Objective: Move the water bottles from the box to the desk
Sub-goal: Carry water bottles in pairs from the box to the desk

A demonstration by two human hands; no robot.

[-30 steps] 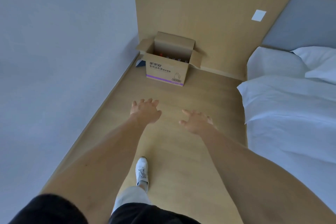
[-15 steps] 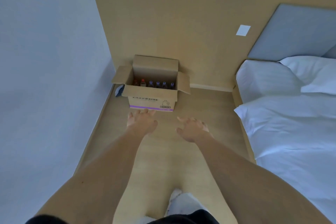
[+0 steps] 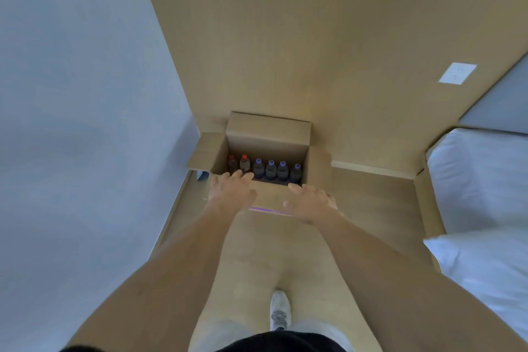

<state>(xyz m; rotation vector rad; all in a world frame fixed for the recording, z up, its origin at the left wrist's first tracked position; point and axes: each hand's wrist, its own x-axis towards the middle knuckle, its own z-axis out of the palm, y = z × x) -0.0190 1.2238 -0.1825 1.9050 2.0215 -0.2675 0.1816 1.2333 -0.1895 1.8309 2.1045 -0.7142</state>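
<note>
Two bare arms reach forward. The left hand (image 3: 231, 190), fingers spread and holding nothing, hovers at the near left rim of an open cardboard box (image 3: 268, 137). The right hand (image 3: 310, 201), also loose and empty, hangs over the box's near front edge. Inside stands a row of bottles (image 3: 264, 168) — two with red caps at left, four with what look like purple caps. The box sits on the floor (image 3: 365, 200) in a corner, a bed (image 3: 480, 180) to the right — one white shoe (image 3: 280, 310) below.
</note>
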